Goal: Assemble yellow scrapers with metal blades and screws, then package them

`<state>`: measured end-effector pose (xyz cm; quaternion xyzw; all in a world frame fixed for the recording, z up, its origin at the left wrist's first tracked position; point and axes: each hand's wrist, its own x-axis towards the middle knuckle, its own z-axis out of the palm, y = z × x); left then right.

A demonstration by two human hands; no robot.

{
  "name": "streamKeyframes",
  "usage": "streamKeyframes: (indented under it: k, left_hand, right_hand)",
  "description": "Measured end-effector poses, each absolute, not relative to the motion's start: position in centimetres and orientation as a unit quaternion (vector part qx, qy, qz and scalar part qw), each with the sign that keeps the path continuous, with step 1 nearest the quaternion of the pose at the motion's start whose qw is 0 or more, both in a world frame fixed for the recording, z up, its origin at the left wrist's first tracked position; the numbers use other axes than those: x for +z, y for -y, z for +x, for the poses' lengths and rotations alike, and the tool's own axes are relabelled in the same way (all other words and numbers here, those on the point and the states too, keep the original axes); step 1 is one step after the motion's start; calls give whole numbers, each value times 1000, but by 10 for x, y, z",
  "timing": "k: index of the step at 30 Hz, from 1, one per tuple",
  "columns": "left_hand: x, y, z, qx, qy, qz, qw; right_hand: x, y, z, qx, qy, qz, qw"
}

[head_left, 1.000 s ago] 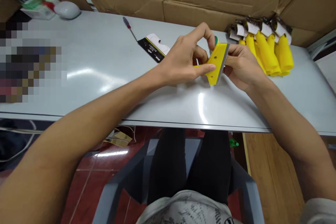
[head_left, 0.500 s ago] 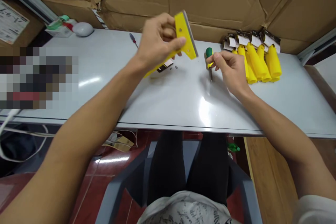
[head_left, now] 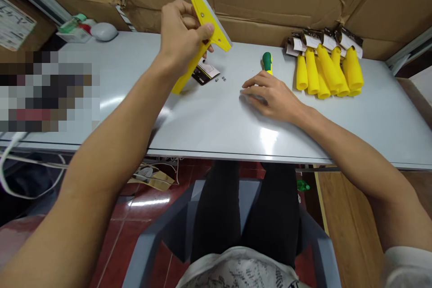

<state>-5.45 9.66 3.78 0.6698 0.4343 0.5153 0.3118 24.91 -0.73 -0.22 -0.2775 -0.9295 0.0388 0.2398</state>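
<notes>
A yellow scraper (head_left: 219, 38) with a metal blade edge is gripped in my left hand (head_left: 185, 36), raised above the table with its handle slanting down to the left. Resting over the tabletop, my right hand (head_left: 272, 96) has its fingers stretched toward the left and holds nothing. Just beyond it lies a screwdriver with a green and yellow handle (head_left: 267, 61); its shaft is hidden behind the hand. Between the hands, a few small screws (head_left: 223, 78) lie beside a black and white packaging card (head_left: 206, 72).
Several yellow tubular handles (head_left: 326, 72) with black and white cards lie at the right. A white computer mouse (head_left: 104, 31) and a small clear box (head_left: 74, 31) sit at the back left. Cardboard (head_left: 256, 4) lines the table's rear edge.
My left hand has moved left and up with the scraper. My right hand has come down and left toward the tabletop, away from the screwdriver, and its fingers have straightened.
</notes>
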Motion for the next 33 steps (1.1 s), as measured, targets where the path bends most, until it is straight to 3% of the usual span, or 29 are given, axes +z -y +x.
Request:
streamKeyframes:
  k: [14, 21, 27, 33]
  left_hand:
    - [26, -105, -43, 508, -429, 714, 219]
    - [22, -109, -43, 496, -475, 727, 7]
    - [-3, -134, -37, 554, -434, 710, 28]
    - [5, -113, -38, 506, -436, 744, 32]
  right_hand:
    - [-6, 9, 242, -7, 945, -273, 180]
    - [0, -2, 201, -19, 933, -340, 115]
    - [7, 4, 196, -44, 928, -357, 95]
    - [3, 4, 222, -72, 926, -353, 117]
